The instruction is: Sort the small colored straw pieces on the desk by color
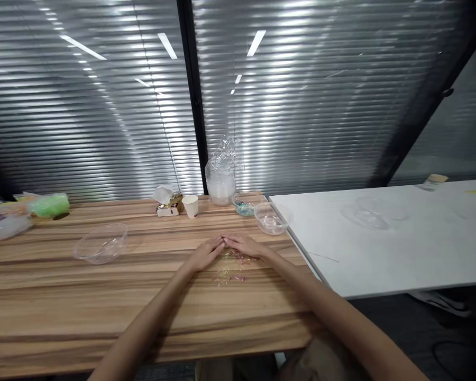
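Loose translucent strips (243,258) bracketed by left hand (207,253) and right hand (243,244).
Both are laid flat, tips meeting, apparently nothing grasped; on the wooden table (43,307) just nearside, light strips could be scattered by a hasty sweep.

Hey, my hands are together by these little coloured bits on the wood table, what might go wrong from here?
The small coloured pieces lie loose, so some might scatter toward you, where the left hand and right hand leave a gap. The clear bowl by the white table could shift or tip if the right arm bumped it.
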Demonstrator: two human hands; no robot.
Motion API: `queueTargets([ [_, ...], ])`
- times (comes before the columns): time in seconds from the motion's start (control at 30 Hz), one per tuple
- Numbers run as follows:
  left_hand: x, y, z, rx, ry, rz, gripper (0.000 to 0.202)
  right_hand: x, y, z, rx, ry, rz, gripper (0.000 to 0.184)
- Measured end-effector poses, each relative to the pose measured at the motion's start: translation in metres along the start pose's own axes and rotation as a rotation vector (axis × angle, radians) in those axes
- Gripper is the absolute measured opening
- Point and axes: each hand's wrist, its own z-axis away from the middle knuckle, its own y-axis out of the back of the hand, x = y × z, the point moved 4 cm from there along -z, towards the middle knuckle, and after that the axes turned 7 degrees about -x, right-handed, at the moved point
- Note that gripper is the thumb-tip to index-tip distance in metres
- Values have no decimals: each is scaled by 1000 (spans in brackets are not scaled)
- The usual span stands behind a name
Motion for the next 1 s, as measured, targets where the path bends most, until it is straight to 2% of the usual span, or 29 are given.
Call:
queueTargets([
  [0.17,23,-16,26,-119,-46,-160,56,-12,-2,35,-72,93,11,51],
  [0.3,44,-22,37,-192,-142,-266,60,-21,-5,62,-32,113,44,53],
  [0.43,57,-27,41,-206,-180,-364,65,-28,-10,88,50,17,180,61],
  [0.53,60,-31,43,-193,-179,-394,67,-32,-20,97,23,-29,315,66],
  [0.73,53,-29,39,-119,-53,-422,66,-35,-35,76,-32,-39,450,64],
  [1.0,30,-20,43,-104,85,-460,70,-32,-43,36,-102,47,549,60],
])
